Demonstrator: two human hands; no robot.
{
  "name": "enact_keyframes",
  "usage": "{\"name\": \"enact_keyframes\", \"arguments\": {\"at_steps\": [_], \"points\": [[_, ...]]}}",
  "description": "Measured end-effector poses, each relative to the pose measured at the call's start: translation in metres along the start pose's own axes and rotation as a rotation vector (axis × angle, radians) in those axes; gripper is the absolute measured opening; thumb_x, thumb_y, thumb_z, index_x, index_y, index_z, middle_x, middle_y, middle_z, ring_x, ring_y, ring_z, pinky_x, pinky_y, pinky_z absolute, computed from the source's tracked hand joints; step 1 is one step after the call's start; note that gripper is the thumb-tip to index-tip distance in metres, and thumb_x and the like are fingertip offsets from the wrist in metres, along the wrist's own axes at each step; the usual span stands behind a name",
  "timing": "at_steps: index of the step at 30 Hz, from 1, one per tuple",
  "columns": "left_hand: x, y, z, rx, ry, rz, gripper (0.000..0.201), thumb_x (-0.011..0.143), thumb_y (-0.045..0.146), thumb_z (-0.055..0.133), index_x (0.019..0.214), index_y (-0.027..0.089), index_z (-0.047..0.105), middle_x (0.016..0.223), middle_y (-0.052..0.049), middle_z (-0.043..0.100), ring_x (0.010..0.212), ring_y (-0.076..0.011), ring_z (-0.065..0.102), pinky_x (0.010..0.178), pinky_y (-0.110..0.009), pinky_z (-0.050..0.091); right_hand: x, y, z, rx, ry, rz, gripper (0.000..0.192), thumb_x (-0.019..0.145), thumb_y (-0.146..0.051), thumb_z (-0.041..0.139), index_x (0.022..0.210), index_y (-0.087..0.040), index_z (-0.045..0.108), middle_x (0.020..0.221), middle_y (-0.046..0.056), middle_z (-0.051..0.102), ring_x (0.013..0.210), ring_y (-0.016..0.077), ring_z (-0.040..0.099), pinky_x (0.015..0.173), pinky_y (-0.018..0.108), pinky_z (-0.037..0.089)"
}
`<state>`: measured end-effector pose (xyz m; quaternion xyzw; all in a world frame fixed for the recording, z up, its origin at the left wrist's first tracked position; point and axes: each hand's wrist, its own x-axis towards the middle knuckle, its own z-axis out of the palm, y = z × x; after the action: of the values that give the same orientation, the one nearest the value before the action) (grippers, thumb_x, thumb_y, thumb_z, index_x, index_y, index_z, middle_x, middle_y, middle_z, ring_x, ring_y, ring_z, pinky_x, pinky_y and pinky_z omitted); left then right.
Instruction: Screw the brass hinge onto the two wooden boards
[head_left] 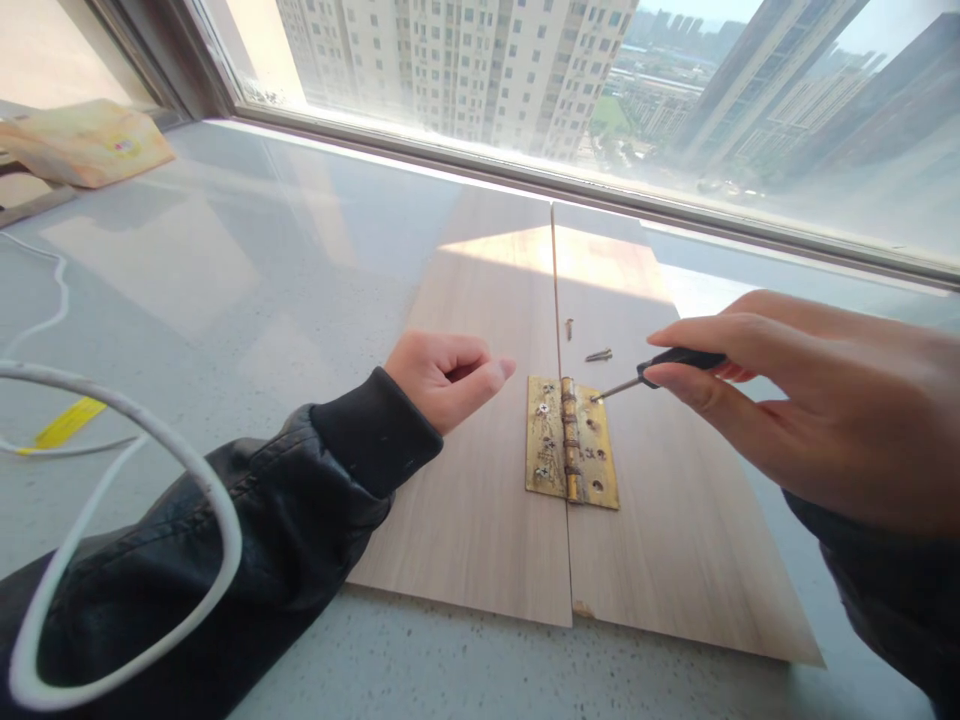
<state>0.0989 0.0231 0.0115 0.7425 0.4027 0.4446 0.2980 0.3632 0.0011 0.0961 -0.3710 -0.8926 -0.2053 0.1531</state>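
Two pale wooden boards (480,480) lie side by side on a grey sill, joined by a brass hinge (571,443). My right hand (810,400) grips a small black-handled screwdriver (660,368); its metal tip rests at the top hole of the hinge's right leaf. My left hand (448,377) is curled into a loose fist and rests on the left board, just left of the hinge. Two loose screws (598,355) lie on the right board above the hinge.
A white cable (135,420) with a yellow tag loops across the left foreground. A tan envelope (86,140) lies at the far left of the grey stone sill (247,260). A window frame (525,180) runs along the back.
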Motion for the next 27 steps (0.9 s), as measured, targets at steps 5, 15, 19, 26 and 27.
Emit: {"name": "enact_keyframes", "arguments": {"at_steps": [5, 15, 19, 26, 27], "points": [[0.000, -0.001, 0.000, -0.015, 0.012, -0.042, 0.040, 0.085, 0.031, 0.055, 0.047, 0.016, 0.051, 0.043, 0.006, 0.039, 0.043, -0.0059, 0.033, 0.045, -0.023, 0.025, 0.011, 0.022, -0.018, -0.044, -0.289, -0.294, 0.023, 0.099, -0.033, 0.041, 0.111, -0.022, 0.058, 0.104, 0.010, 0.065, 0.088, 0.0263, 0.059, 0.066, 0.040, 0.043], [0.000, -0.005, 0.001, -0.058, 0.028, -0.039, 0.042, 0.084, 0.031, 0.055, 0.046, 0.016, 0.051, 0.041, 0.006, 0.038, 0.041, -0.0057, 0.033, 0.044, -0.023, 0.025, 0.058, 0.040, -0.034, -0.082, -0.513, -0.650, 0.037, 0.102, -0.022, 0.027, 0.084, -0.024, 0.058, 0.082, 0.002, 0.059, 0.079, 0.0195, 0.050, 0.081, 0.041, 0.041], [-0.001, -0.004, 0.001, -0.101, 0.028, -0.071, 0.042, 0.085, 0.031, 0.055, 0.046, 0.015, 0.051, 0.042, 0.006, 0.037, 0.042, -0.0054, 0.031, 0.044, -0.022, 0.024, 0.065, 0.039, -0.035, 0.027, -0.566, -0.608, 0.034, 0.101, -0.023, 0.033, 0.073, -0.023, 0.052, 0.070, -0.001, 0.051, 0.065, 0.0167, 0.040, 0.071, 0.036, 0.036], [0.000, -0.006, 0.002, -0.135, 0.018, -0.072, 0.043, 0.085, 0.029, 0.054, 0.045, 0.016, 0.045, 0.042, 0.007, 0.031, 0.041, -0.0052, 0.027, 0.043, -0.022, 0.021, 0.051, 0.025, -0.026, 0.013, -0.725, -0.305, 0.050, 0.101, -0.039, 0.033, 0.059, -0.021, 0.051, 0.054, 0.002, 0.051, 0.051, 0.0163, 0.041, 0.053, 0.035, 0.025], [0.000, -0.006, 0.002, -0.137, 0.016, -0.079, 0.042, 0.085, 0.029, 0.054, 0.045, 0.016, 0.044, 0.042, 0.007, 0.030, 0.041, -0.0053, 0.026, 0.043, -0.022, 0.021, 0.048, 0.022, -0.025, 0.010, -0.787, -0.169, 0.054, 0.101, -0.041, 0.031, 0.055, -0.021, 0.050, 0.050, 0.002, 0.050, 0.047, 0.0151, 0.040, 0.050, 0.034, 0.023]]}}
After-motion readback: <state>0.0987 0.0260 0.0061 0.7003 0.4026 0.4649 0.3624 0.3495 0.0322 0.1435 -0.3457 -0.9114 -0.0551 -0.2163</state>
